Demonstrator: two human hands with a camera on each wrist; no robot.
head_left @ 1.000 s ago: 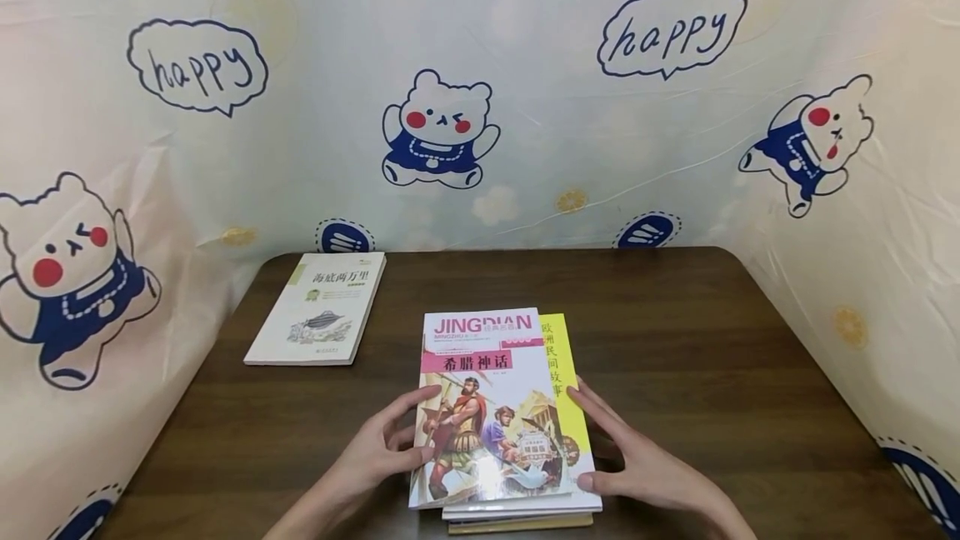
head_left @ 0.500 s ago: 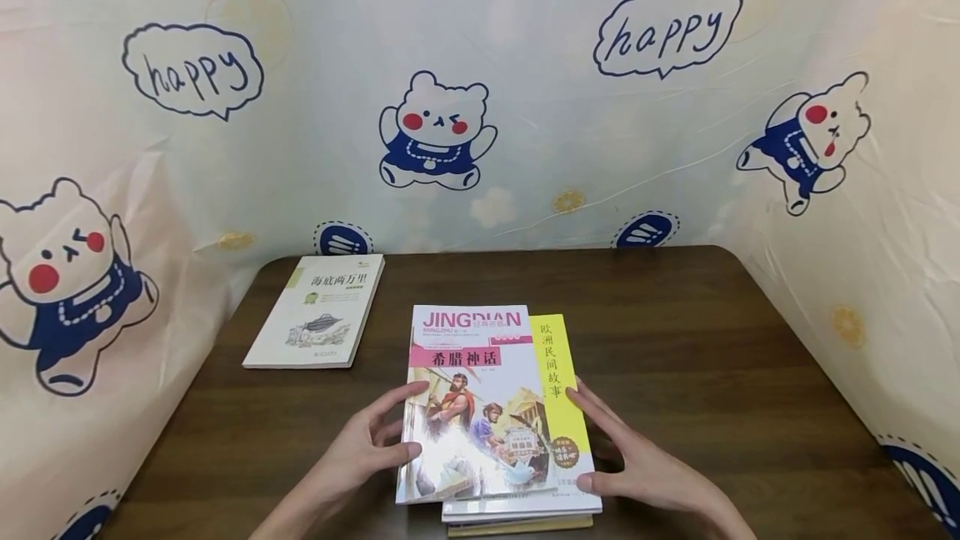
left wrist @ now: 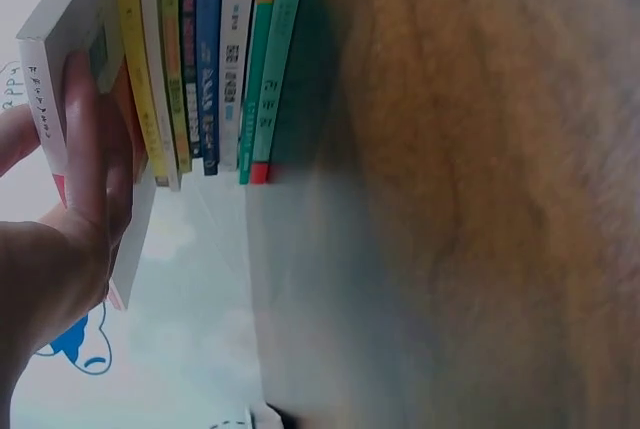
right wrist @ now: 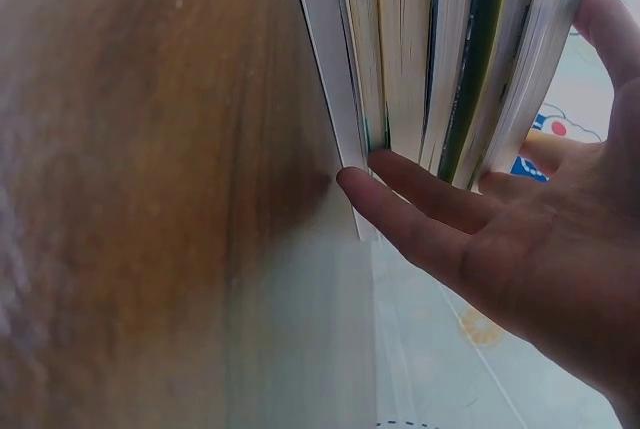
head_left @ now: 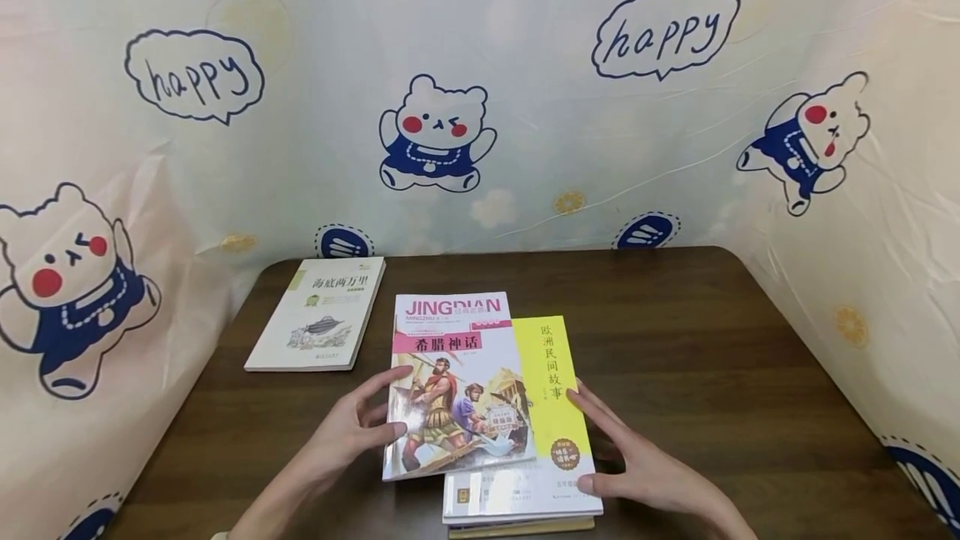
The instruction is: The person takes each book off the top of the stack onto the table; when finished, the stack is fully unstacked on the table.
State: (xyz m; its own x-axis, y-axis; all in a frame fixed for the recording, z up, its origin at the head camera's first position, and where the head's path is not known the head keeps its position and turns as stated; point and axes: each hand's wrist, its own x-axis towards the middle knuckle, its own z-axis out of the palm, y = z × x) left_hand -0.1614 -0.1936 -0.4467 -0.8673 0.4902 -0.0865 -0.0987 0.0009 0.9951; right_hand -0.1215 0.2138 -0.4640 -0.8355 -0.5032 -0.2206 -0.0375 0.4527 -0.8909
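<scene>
My left hand (head_left: 352, 427) grips the left edge of a white and pink paperback (head_left: 459, 386) with illustrated figures, thumb on its cover side. That book sits shifted left over a yellow and white book (head_left: 551, 365), overhanging the stack. In the left wrist view, the held book (left wrist: 42, 99) stands apart from the yellow-spined book (left wrist: 140, 69) at its lower end. Several more books (right wrist: 405, 49) lie beneath, their page edges visible in the right wrist view. My right hand (head_left: 637, 461) touches the stack's right side, fingers extended along the edges and thumb by the near corner.
A white book (head_left: 315, 315) with a ship-like drawing lies flat at the back left of the dark wooden table (head_left: 712, 357). A pale cloth (head_left: 540, 148) printed with bears hangs behind and on both sides.
The pink and white paperback has moved left and slightly away from me with my left hand, uncovering more of the yellow book. My right hand has stayed at the stack's side.
</scene>
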